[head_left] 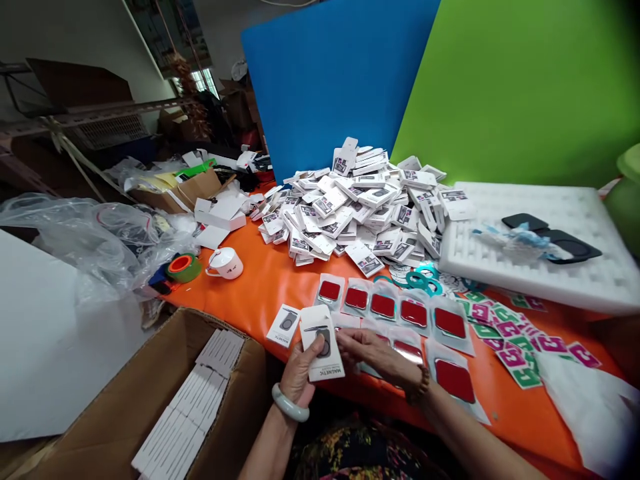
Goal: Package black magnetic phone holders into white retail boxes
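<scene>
My left hand (301,370), with a pale bangle on its wrist, grips a small white box (327,363) printed "MAGNETIC", thumb on its front. The box's top flap looks raised. Close by on the right, my right hand (373,350) has its fingers bent near the box's edge; whether they hold anything is hidden. A second white box (284,325) of the same print lies on the orange table (240,293) just left of it. Under and beyond my right hand sit rows of clear pouches with red squares (413,313).
A large heap of white boxes (350,207) stands at the back. Left are a carton (250,393) holding stacked white boxes, a mug (226,263) and a tape roll (183,267). Right are a foam tray (550,287) with black plates, and scattered pink and green cards (515,333).
</scene>
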Demonstrator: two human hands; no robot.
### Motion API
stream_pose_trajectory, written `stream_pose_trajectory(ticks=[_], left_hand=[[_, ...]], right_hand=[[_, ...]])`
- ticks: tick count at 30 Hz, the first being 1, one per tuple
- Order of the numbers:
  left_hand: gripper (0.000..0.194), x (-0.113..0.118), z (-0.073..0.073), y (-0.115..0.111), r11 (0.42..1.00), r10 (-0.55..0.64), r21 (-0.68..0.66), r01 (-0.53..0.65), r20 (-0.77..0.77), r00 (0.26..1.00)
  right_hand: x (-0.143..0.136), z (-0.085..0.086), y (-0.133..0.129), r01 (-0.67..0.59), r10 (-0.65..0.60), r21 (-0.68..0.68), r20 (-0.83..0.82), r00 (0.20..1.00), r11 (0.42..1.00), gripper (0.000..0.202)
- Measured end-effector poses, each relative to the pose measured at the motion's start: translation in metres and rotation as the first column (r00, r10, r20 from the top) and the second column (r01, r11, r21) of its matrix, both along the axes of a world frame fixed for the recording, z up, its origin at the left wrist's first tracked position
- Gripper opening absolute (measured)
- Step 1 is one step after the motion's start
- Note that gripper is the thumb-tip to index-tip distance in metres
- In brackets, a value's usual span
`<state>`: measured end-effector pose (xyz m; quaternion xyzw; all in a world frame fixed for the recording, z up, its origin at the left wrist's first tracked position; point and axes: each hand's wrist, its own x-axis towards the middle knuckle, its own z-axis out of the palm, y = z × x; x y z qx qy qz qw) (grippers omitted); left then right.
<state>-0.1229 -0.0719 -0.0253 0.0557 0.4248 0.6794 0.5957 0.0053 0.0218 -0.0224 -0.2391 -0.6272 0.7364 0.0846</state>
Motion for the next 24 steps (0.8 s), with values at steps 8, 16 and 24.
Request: stream_pose_trajectory(ticks=[8,16,24], left_hand=[[0.046,-0.009,-0.01,-0.037,0.998,-0.025,-0.062,0.033,0.131,0.991],[0.043,-0.008,-0.032,-0.057,0.972,0.02,-0.235,-0.009,0.043,0.999],[0.042,-0.006,-0.045,-0.06,0.974,-0.019,-0.226,0.026,0.033,0.999]], right_hand=[[-0.009,-0.025,0.05,-0.071,-0.305,0.844,0.269,0.914,0.532,0.012],[-0.016,-0.034,0.055,-0.12,-0.218,0.798,0.302,0.928,0.591,0.012],[-0.008,-0.022,0.06,-0.156,-0.069,0.645,0.309,0.949,0.748,0.019]])
